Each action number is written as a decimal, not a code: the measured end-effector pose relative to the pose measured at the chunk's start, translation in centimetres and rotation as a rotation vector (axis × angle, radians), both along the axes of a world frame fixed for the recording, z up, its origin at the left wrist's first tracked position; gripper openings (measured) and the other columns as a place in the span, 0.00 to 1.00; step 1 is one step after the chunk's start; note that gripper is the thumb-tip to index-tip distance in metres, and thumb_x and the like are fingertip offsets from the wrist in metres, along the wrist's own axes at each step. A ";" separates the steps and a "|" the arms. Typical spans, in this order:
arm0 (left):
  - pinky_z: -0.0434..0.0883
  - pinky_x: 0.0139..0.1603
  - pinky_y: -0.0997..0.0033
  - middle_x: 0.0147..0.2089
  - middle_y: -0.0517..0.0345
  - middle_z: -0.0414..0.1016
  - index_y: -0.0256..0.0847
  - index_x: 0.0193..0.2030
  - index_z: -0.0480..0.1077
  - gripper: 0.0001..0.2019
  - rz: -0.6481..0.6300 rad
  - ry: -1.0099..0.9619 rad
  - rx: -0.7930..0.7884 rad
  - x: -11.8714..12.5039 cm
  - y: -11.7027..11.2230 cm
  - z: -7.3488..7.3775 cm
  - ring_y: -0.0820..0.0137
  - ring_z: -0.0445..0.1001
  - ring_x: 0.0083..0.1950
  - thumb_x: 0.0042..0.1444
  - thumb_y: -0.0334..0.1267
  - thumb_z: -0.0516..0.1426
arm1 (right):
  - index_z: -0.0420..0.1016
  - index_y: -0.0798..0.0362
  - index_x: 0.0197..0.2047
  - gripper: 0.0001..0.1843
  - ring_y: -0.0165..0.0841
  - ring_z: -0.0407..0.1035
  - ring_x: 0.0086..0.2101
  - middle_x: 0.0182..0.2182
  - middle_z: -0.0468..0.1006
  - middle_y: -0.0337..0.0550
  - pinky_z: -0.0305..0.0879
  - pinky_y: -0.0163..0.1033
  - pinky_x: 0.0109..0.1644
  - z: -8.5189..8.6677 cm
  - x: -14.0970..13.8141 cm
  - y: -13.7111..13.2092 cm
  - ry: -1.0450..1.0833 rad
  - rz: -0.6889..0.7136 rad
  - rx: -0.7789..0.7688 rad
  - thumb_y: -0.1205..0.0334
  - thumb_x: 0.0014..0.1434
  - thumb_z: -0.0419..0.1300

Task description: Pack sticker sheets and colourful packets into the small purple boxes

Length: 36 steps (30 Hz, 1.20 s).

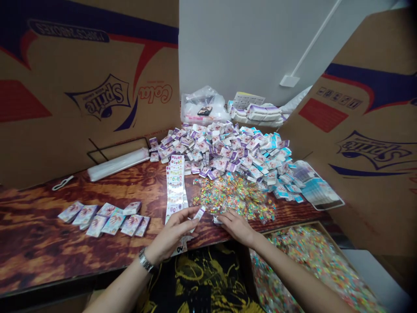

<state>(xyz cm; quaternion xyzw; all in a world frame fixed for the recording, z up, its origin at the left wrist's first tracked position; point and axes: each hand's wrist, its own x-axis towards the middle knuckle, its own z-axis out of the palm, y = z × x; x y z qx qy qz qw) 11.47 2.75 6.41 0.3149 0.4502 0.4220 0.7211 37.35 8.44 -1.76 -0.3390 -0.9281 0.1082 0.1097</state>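
Note:
My left hand (177, 229), with a metal watch (146, 261) on the wrist, pinches a small white and purple carton (200, 213) between thumb and fingers. At the near edge of a pile of small clear bags of colourful candy-like pieces (234, 193) is my right hand (237, 226). Its fingers are bent together and pointing down; a small whitish thing (216, 220) shows by their tips, mostly hidden. Long printed sticker strips (176, 182) lie just beyond my left hand. Behind the bags rises a large heap of small purple, white and blue cartons (224, 150).
Several cartons (112, 219) lie grouped on the left of the wood-patterned table (42, 243). A clear plastic roll (119, 164) lies behind them. Large cardboard boxes (87, 82) wall both sides. An open box of colourful bags (312, 256) stands below right.

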 end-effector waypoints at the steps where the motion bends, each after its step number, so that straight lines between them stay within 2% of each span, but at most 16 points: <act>1: 0.70 0.39 0.68 0.46 0.53 0.69 0.41 0.50 0.70 0.19 -0.002 -0.034 -0.017 0.2 0.0 0.0 0.70 0.69 0.39 0.50 0.40 0.62 | 0.72 0.52 0.47 0.13 0.37 0.69 0.39 0.39 0.77 0.47 0.66 0.42 0.45 0.1 0.0 0.4 0.020 -0.026 -0.023 0.67 0.62 0.50; 4: 0.70 0.38 0.69 0.41 0.54 0.70 0.40 0.47 0.71 0.17 -0.018 -0.122 -0.036 0.8 0.3 0.1 0.70 0.70 0.37 0.49 0.39 0.62 | 0.72 0.54 0.47 0.14 0.36 0.70 0.38 0.38 0.78 0.48 0.66 0.40 0.44 0.9 -0.3 1.6 0.100 -0.126 -0.079 0.65 0.64 0.48; 6: 0.71 0.37 0.70 0.38 0.55 0.71 0.38 0.45 0.72 0.16 -0.028 -0.165 -0.041 1.2 0.6 0.3 0.70 0.71 0.36 0.49 0.38 0.62 | 0.71 0.53 0.47 0.14 0.35 0.71 0.38 0.38 0.78 0.47 0.66 0.38 0.43 2.0 -0.7 2.5 0.160 -0.181 -0.112 0.63 0.65 0.47; 9: 0.71 0.37 0.69 0.36 0.55 0.71 0.37 0.44 0.72 0.14 -0.026 -0.225 -0.058 1.5 1.1 0.5 0.70 0.73 0.35 0.50 0.38 0.62 | 0.69 0.52 0.48 0.15 0.31 0.71 0.32 0.34 0.77 0.42 0.65 0.34 0.36 4.0 -1.4 3.4 0.225 -0.220 -0.158 0.59 0.66 0.45; 13: 0.72 0.36 0.68 0.37 0.55 0.71 0.36 0.44 0.72 0.14 0.008 -0.283 -0.077 1.0 1.5 0.7 0.69 0.74 0.34 0.50 0.37 0.61 | 0.70 0.52 0.46 0.15 0.29 0.67 0.26 0.28 0.74 0.38 0.61 0.33 0.30 6.3 -2.4 3.9 0.373 -0.271 -0.342 0.55 0.65 0.47; 16: 0.73 0.36 0.67 0.36 0.55 0.72 0.36 0.44 0.72 0.14 0.005 -0.310 -0.071 0.3 1.4 0.8 0.68 0.75 0.34 0.50 0.36 0.62 | 0.71 0.53 0.44 0.14 0.29 0.64 0.26 0.28 0.72 0.37 0.59 0.33 0.30 7.4 -3.1 3.6 0.448 -0.255 -0.490 0.55 0.63 0.49; 19: 0.73 0.37 0.66 0.36 0.54 0.73 0.36 0.44 0.72 0.14 -0.007 -0.340 -0.083 -0.2 1.1 0.9 0.66 0.75 0.35 0.50 0.36 0.61 | 0.71 0.53 0.42 0.13 0.29 0.64 0.28 0.29 0.72 0.38 0.60 0.33 0.33 8.1 -3.7 3.1 0.457 -0.199 -0.579 0.56 0.63 0.50; 22: 0.73 0.38 0.67 0.37 0.53 0.73 0.36 0.44 0.73 0.14 -0.008 -0.334 -0.088 0.1 1.0 1.2 0.66 0.74 0.38 0.50 0.36 0.61 | 0.72 0.53 0.42 0.13 0.30 0.66 0.30 0.31 0.74 0.39 0.61 0.34 0.34 8.8 -4.3 2.5 0.496 -0.202 -0.657 0.56 0.63 0.50; 26: 0.72 0.37 0.71 0.40 0.51 0.72 0.35 0.46 0.72 0.16 -0.062 -0.302 -0.035 0.6 1.4 1.6 0.64 0.73 0.42 0.48 0.36 0.62 | 0.73 0.53 0.42 0.12 0.32 0.68 0.34 0.34 0.75 0.41 0.62 0.35 0.39 9.6 -5.2 2.1 0.538 -0.223 -0.600 0.59 0.62 0.51; 31: 0.72 0.40 0.66 0.43 0.51 0.73 0.39 0.49 0.71 0.19 -0.038 -0.327 0.018 0.6 1.7 1.8 0.61 0.73 0.45 0.48 0.37 0.63 | 0.74 0.53 0.40 0.10 0.33 0.68 0.35 0.33 0.76 0.42 0.62 0.37 0.40 9.9 -5.9 2.2 0.482 -0.222 -0.459 0.64 0.61 0.52; 34: 0.72 0.42 0.65 0.43 0.50 0.75 0.38 0.48 0.72 0.19 -0.065 -0.267 -0.004 0.5 1.7 1.7 0.62 0.73 0.43 0.47 0.36 0.63 | 0.74 0.52 0.39 0.09 0.32 0.68 0.34 0.32 0.75 0.41 0.62 0.36 0.39 9.6 -6.5 2.3 0.482 -0.202 -0.482 0.65 0.61 0.52; 36: 0.71 0.44 0.66 0.42 0.50 0.75 0.36 0.46 0.73 0.17 -0.061 -0.206 -0.023 0.4 1.7 1.5 0.65 0.73 0.42 0.47 0.33 0.63 | 0.72 0.52 0.42 0.09 0.31 0.68 0.33 0.32 0.75 0.40 0.62 0.35 0.37 9.2 -6.9 2.4 0.518 -0.194 -0.550 0.64 0.61 0.52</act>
